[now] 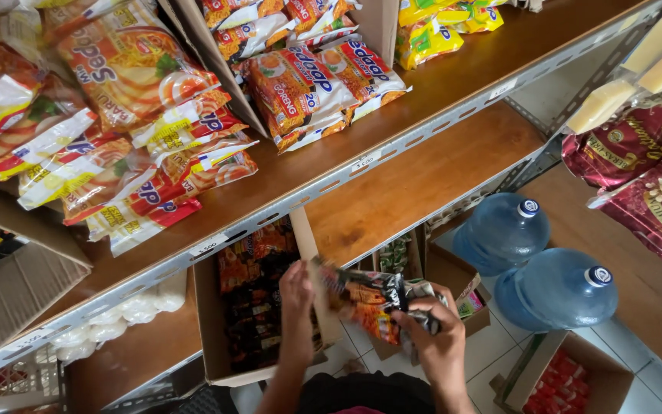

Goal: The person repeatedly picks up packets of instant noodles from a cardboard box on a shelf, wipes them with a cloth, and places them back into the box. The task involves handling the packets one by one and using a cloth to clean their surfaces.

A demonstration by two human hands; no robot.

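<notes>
- Right hand is closed around a bunch of dark and orange noodle packets, held low in front of the person, just above the floor boxes.
- Left hand has its fingers curled onto the left end of the same bunch, right beside the open cardboard box that sits on the lower shelf.
- Big wooden shelves with grey metal edges run across the view; the top one is full of bright noodle packs in red, orange and yellow.
- Two blue water jugs stand on the tiled floor to the right, close together.
- More open boxes lie on the floor near the jugs; one holds small red packs.
- Dark red bags hang at the far right.
- That open cardboard box already holds rows of packets like the ones in the hands.
- To do it well, it seems best to keep both hands snug on the bunch so none slip, and keep the packets flat and facing one way beside the box.
</notes>
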